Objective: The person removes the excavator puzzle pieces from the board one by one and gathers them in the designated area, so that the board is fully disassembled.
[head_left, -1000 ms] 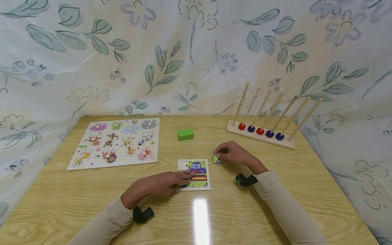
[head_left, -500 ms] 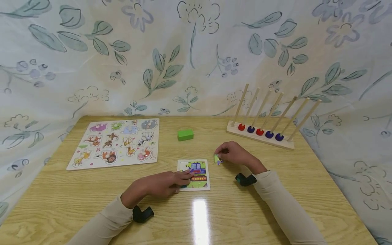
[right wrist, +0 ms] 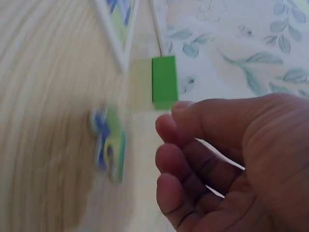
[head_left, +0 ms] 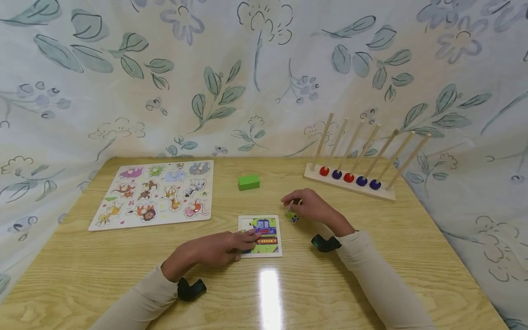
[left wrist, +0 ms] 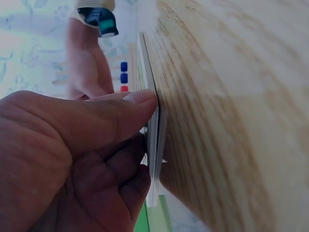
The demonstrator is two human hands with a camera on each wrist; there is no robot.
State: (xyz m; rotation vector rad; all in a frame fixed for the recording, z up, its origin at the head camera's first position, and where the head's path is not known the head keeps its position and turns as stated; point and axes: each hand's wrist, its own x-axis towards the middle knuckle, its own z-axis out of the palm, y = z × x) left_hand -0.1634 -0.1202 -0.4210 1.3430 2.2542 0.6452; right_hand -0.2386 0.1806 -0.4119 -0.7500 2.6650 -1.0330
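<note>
My left hand [head_left: 218,247] holds the left side of a small square puzzle board [head_left: 269,248] with a tractor picture. In the left wrist view its thumb [left wrist: 142,99] presses the edge of the board [left wrist: 151,140], and the other fingers bend over the face. To the board's right, my right hand [head_left: 311,205] hovers with loosely bent fingers. Below its fingertips is a green and blue jigsaw piece [head_left: 294,218], blurred. The right wrist view shows that piece [right wrist: 110,142] apart from the fingers, with thumb and index tips close together and nothing between them.
A green block [head_left: 249,182] lies behind the puzzle board. At the back left is a white animal peg puzzle [head_left: 173,217]. A wooden peg rack [head_left: 342,184] with upright rods and red and blue beads stands at the back right, before a floral cloth [head_left: 264,68].
My right hand has let go of the jigsaw piece and its fingers have moved slightly left and up. My left hand stays on the puzzle board.
</note>
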